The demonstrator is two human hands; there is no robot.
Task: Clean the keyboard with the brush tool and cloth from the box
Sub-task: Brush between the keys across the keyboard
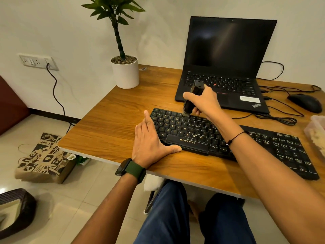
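Observation:
A black Zebronics keyboard (246, 143) lies slanted across the wooden desk (112, 124). My right hand (205, 103) grips a black brush tool (192, 95) held upright, its bristles touching the upper key rows near the keyboard's left end. My left hand (151, 140) lies flat with straight fingers against the keyboard's left edge, thumb along its front edge. A translucent box (316, 132) sits at the desk's right edge, cut off by the frame. No cloth shows.
An open black laptop (226, 67) stands behind the keyboard. A black mouse (306, 103) and tangled cables (279, 117) lie at the right. A potted plant (125, 71) stands at the desk's back left corner. A paper bag (44, 159) sits on the floor.

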